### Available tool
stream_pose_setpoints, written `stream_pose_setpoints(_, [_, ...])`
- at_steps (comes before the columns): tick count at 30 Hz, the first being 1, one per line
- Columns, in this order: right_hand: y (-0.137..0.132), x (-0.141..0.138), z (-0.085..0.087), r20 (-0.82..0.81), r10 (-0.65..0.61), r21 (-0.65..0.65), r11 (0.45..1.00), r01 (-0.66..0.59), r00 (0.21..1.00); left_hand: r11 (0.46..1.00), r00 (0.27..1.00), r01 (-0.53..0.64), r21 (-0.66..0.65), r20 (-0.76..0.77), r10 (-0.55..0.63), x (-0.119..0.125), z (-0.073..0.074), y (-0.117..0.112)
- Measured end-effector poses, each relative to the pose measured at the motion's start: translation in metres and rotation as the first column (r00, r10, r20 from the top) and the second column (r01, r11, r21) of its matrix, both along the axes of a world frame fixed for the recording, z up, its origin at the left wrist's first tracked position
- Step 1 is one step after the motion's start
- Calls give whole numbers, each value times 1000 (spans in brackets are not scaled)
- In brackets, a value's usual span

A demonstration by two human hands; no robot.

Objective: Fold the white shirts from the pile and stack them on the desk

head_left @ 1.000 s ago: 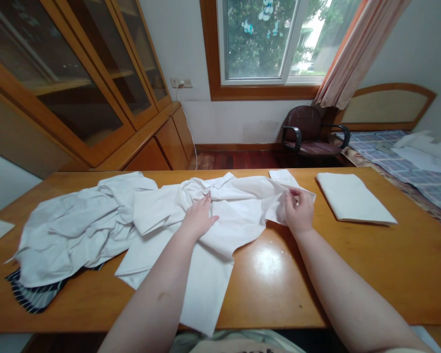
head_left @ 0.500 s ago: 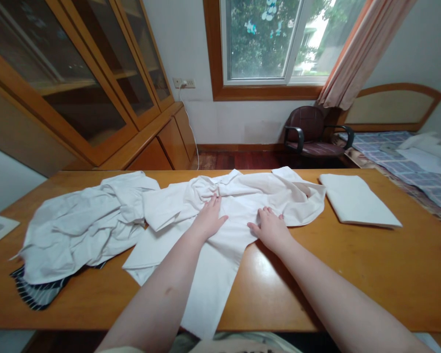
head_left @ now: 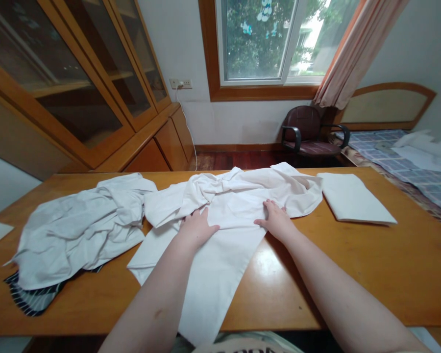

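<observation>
Left hand [head_left: 197,229], having slid back, is lying spread atop the cloth [head_left: 226,255]; right hand [head_left: 278,223], also spread, is resting across its edge.

Part of spread white cloth [head_left: 235,215] hidden under left hand [head_left: 197,230]; window [head_left: 259,44] cut off by top edge

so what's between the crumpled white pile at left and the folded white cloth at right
The white garment under the left hand and right hand, in the head view.

Pale shirt [head_left: 252,340] with dark lettering [head_left: 259,350]
</observation>
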State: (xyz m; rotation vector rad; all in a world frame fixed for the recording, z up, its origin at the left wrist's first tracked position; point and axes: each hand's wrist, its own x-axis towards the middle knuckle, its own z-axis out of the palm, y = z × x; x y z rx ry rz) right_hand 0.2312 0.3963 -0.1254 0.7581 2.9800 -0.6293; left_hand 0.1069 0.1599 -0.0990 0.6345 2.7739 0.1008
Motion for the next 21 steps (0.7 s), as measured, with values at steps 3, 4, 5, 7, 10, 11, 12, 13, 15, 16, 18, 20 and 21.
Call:
stream_pose_setpoints(3, [2, 0, 1, 11, 8, -20, 1000, -8, 1000, 1000, 997, 3, -20, 71, -2, -6, 6, -9])
stream_pose_setpoints(4, [3, 0, 1, 10, 13, -23, 1000, -13, 1000, 999, 996, 21, -32, 93, -18, -6, 8, -11])
stream_pose_setpoints(5, [4, 1, 0, 7, 19, -22, 1000, -19, 1000, 998, 993, 42, -48, 114, -37, -6, 9, -12])
stream_pose_setpoints(7, [6, 1, -2, -4, 29, -11, 1000, -29, 1000, 993, 987, 81, -83, 148, -69, -3, 9, -12])
stream_pose_setpoints(10, [9, 2, -4, -32, 27, 26, 999, -26, 999, 987, 979, 115, -114, 182, -93, 6, 8, -5])
stream_pose_setpoints(11, [10, 2, -4, -45, 18, 44, 999, -16, 999, 987, 979, 109, -121, 184, -86, 10, 7, -2])
stream_pose_setpoints(12, [10, 2, -3, -64, 9, 67, 998, -5, 998, 987, 980, 103, -124, 184, -79, 14, 7, 3])
stream_pose_setpoints(13, [9, 2, -2, -92, 6, 93, 996, 3, 996, 988, 981, 94, -127, 184, -70, 18, 7, 8])
stream_pose_setpoints(15, [5, 3, 2, -183, 29, 136, 991, -3, 983, 988, 981, 74, -132, 187, -49, 30, 7, 20])
stream_pose_setpoints(16, [2, 4, 4, -236, 56, 143, 989, -22, 970, 989, 981, 57, -138, 190, -30, 36, 6, 27])
stream_pose_setpoints(18, [-5, 5, 6, -323, 106, 116, 991, -72, 940, 987, 982, 0, -160, 187, 31, 52, 3, 43])
stream_pose_setpoints(20, [-12, 5, 5, -330, 118, 55, 993, -106, 936, 983, 986, -78, -165, 134, 100, 69, -3, 58])
stream_pose_setpoints(21, [-15, 5, 3, -296, 112, 32, 994, -107, 949, 985, 988, -83, -153, 113, 101, 77, -6, 64])
